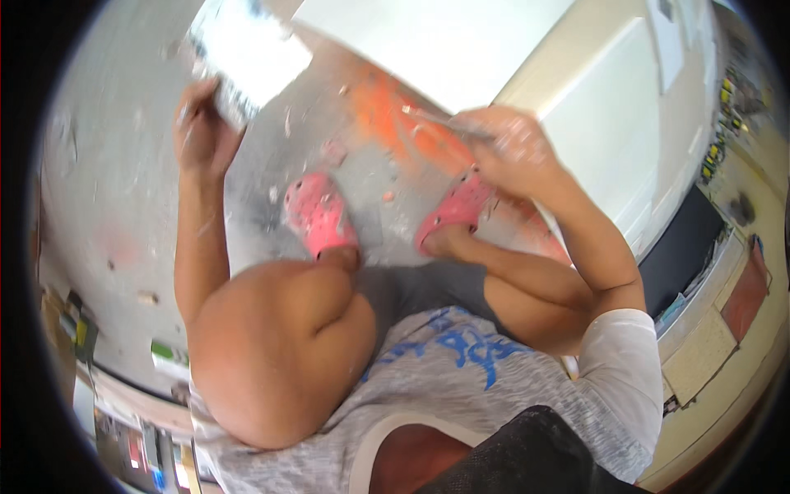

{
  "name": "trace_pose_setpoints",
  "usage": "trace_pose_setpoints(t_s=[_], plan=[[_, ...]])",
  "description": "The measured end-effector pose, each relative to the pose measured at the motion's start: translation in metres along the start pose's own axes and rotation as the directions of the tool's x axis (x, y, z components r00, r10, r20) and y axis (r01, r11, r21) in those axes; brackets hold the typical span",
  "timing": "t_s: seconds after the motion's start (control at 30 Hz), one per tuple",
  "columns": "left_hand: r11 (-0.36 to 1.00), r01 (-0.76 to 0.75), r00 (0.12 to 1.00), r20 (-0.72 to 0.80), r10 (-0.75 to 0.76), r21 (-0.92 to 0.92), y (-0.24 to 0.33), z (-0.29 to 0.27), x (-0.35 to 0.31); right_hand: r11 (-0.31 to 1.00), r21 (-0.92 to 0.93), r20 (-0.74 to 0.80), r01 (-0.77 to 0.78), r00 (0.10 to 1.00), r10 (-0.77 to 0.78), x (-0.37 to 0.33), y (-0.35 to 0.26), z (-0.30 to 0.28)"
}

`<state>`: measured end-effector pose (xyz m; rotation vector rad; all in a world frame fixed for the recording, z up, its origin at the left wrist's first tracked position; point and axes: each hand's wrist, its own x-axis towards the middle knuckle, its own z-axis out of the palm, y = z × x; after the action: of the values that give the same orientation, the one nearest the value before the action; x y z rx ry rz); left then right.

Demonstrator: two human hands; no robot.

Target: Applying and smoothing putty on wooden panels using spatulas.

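Up and to the left, my left hand (202, 136) is closed at the lower edge of a white-smeared board (247, 53), which is overexposed and has ragged, crusted edges. My right hand (518, 148) has white smears across its back. Its fingers are closed on a slim, flat-bladed tool (436, 121) that points left, and its exact kind is blurred. Right above this hand lies the edge of a large white panel (436, 37). Whether the tool touches the panel I cannot tell.
My feet in pink clogs (321, 212) rest on a grey floor (107, 181) with an orange paint patch (387, 115) and small scraps. A large off-white panelled piece (617, 123) stands at right. A dark flat object (683, 251) is beside it. A green-and-white box (170, 356) sits at lower left.
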<state>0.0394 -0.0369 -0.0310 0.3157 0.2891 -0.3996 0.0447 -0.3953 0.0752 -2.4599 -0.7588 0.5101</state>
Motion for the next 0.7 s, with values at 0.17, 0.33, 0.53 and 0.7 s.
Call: trace_pose_setpoints(t_s=[0.17,0.33,0.53,0.7], plan=[[0.983,-0.055,0.965,-0.243,0.098,0.177,-0.020,0.030,0.012,0.689,0.652,-0.224,-0.317,0.787,0.574,0.044,0.148,-0.125],[0.982,-0.008,0.984,-0.173,0.041,0.187,-0.034,0.053,0.032,0.356,0.932,-0.147,-0.064,0.831,0.536,0.090,0.258,-0.225],[0.972,-0.006,0.973,-0.224,0.059,0.234,-0.038,0.064,0.035,0.362,0.930,-0.118,-0.072,0.871,0.477,0.138,0.305,-0.249],[0.976,-0.028,0.945,-0.313,0.096,0.215,-0.044,0.076,0.036,0.442,0.874,-0.100,-0.200,0.818,0.567,0.151,0.365,-0.253]])
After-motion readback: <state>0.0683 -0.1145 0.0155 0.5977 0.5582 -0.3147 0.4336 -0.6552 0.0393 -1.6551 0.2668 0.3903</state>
